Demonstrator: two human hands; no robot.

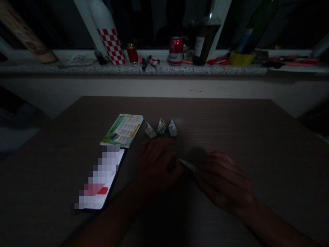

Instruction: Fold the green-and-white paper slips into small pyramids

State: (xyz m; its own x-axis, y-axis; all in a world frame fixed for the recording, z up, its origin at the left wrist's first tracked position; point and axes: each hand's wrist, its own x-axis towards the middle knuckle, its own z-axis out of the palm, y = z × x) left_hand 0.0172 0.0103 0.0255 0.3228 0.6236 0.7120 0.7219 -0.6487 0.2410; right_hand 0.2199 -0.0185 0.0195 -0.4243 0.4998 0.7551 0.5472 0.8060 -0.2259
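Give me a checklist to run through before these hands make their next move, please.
1. Thin, pale, paper-like strip held in the bare right hand: ok, at its fingertips.
2. Bare left hand gripping the strip's other end: cannot tell, too dark.
3. Three small, pointed, folded printed-paper pieces together: ok, in a row beyond the left hand.
4. Stack of green-and-white printed paper sheets nearby: ok, left of those pieces.
5. Light on the brown, wood-look table: not ok, dim and shadowed around the hands.
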